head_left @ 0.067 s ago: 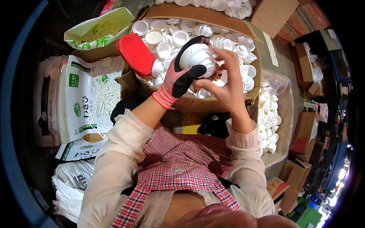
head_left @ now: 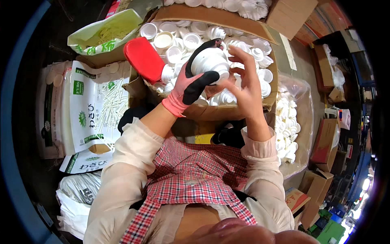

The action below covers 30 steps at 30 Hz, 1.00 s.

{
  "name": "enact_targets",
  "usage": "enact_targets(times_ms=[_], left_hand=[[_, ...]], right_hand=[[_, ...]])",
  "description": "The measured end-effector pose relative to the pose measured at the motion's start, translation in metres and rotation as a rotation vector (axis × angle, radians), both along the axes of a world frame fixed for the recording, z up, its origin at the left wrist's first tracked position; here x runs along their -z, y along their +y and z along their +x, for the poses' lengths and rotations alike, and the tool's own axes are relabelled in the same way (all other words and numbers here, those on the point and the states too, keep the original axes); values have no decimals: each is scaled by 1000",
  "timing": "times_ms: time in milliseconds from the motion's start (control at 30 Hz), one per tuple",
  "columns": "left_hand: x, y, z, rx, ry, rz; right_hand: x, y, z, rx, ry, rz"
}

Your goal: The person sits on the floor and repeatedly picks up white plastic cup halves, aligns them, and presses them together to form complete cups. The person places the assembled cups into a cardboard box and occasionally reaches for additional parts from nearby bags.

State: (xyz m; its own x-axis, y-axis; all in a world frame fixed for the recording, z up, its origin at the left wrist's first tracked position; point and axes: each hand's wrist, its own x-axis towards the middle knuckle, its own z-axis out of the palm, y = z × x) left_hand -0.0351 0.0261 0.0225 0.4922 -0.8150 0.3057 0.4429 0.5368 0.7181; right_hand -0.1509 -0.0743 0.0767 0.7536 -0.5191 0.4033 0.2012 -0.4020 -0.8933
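My left hand [head_left: 187,84], in a pink glove with black palm and fingers, is closed round a white stepped plastic piece [head_left: 210,62], wide at one end and narrower toward my right hand. My bare right hand [head_left: 248,87] is just right of it, fingers curved and apart, thumb toward the narrow end. Whether the thumb touches it I cannot tell. Both hands are over a cardboard box [head_left: 211,112] full of white plastic cup-like pieces [head_left: 191,40]. A red pouch-shaped thing [head_left: 143,59] with a white ribbed end lies at the box's left corner.
At the left, a white printed sack [head_left: 83,101] bears loose thin white sticks [head_left: 111,101]. A green-and-white bag [head_left: 105,34] of sticks stands behind it. On the right, a plastic-lined box [head_left: 302,134] holds small white parts. More cardboard boxes [head_left: 323,142] stand farther right.
My right hand has turned slightly, its thumb shifting up toward the narrow end of the white piece. The left hand keeps its grip almost in the same place.
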Motion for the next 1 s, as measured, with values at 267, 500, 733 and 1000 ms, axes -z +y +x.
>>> enact_targets(times_ms=[267, 500, 733, 1000], left_hand=[[25, -1, -4, 50, -323, 219], [48, -10, -4, -78, -361, 278], [35, -11, 15, -35, 206, 244], [49, -5, 44, 203, 528, 133]], right_hand=[[21, 1, 20, 249, 85, 358], [40, -12, 34, 241, 45, 435], [66, -61, 23, 156, 6, 336], [146, -90, -11, 347, 618, -615]])
